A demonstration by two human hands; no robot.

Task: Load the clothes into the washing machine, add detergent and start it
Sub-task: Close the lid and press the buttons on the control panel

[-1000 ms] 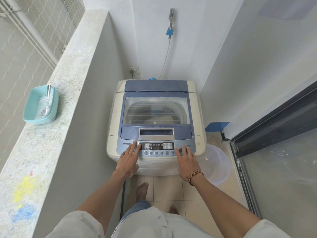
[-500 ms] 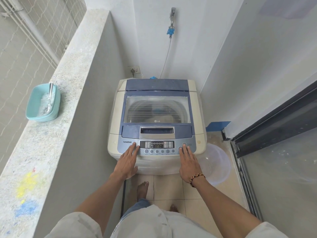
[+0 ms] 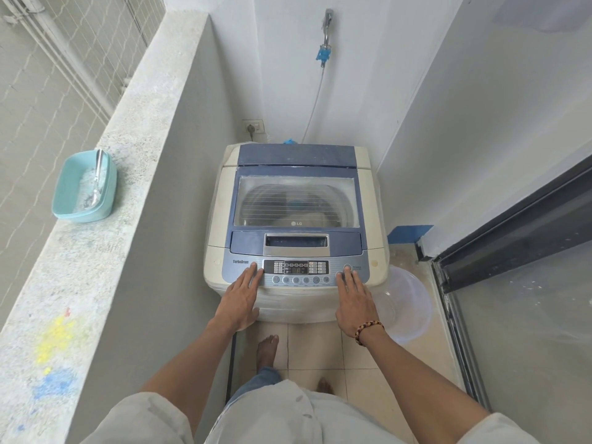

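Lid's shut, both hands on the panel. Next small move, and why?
Probably press down with the right hand, whose fingertips lie on the round buttons at the right end of the control panel. The lid is closed with laundry visible through it. The left hand rests flat beside the display, seemingly only bracing.

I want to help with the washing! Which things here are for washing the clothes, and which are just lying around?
For the washing: washing machine, its control panel, both hands on it, left hand and right hand, teal tub of powder with scoop.

Just lying around: clear plastic basin on the floor, paint smudges on the ledge.
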